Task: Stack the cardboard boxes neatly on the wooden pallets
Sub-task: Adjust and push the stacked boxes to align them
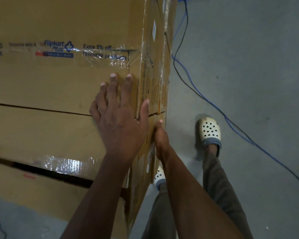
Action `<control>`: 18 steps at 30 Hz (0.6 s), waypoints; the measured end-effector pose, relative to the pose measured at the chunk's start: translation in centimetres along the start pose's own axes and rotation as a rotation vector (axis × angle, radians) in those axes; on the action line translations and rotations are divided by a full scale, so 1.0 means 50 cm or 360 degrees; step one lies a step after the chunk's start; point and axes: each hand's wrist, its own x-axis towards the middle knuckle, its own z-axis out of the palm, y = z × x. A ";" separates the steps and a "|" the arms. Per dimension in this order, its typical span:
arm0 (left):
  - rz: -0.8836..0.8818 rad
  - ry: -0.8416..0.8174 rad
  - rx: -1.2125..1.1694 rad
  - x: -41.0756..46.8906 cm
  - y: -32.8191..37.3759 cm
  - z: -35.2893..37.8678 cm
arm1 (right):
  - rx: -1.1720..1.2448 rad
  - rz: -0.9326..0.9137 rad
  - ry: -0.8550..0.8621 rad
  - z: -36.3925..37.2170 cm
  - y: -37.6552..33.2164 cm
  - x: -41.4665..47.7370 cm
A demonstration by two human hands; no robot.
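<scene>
Three boxes (pixel 41 135) stand stacked at the left, corners roughly in line, with no pallet in view beneath them. Left hand (pixel 118 118) lies flat and spread, fingers straight, on the broad face across the seam (pixel 41 108) under the top box (pixel 59 80); right hand (pixel 160 140) rests against the narrow side at that corner, fingers hidden, so its set I cannot tell. Best to press evenly on both faces, squaring the edges, feet clear of the cables (pixel 231 122)

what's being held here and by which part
Nothing is clearly gripped. The left hand presses flat on the upper cardboard box at its right corner; the right hand is against the side face, its fingers hidden.
</scene>
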 end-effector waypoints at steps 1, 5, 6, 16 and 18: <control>0.0001 -0.0013 -0.0006 -0.001 -0.001 -0.002 | -0.0025 -0.0013 -0.0036 -0.003 -0.002 0.001; 0.0011 0.0023 0.0007 -0.002 0.000 -0.005 | -0.0017 -0.0029 -0.0067 -0.012 -0.005 0.012; 0.0010 0.0027 0.0006 -0.001 0.000 -0.006 | -0.0054 -0.0033 -0.0054 -0.013 -0.007 0.011; 0.0047 0.0100 0.0063 0.004 0.012 -0.008 | -0.0111 -0.0285 0.0207 -0.049 -0.024 0.068; 0.0036 0.0129 0.0095 0.008 0.020 -0.002 | 0.0012 -0.0334 0.0314 -0.052 -0.076 0.052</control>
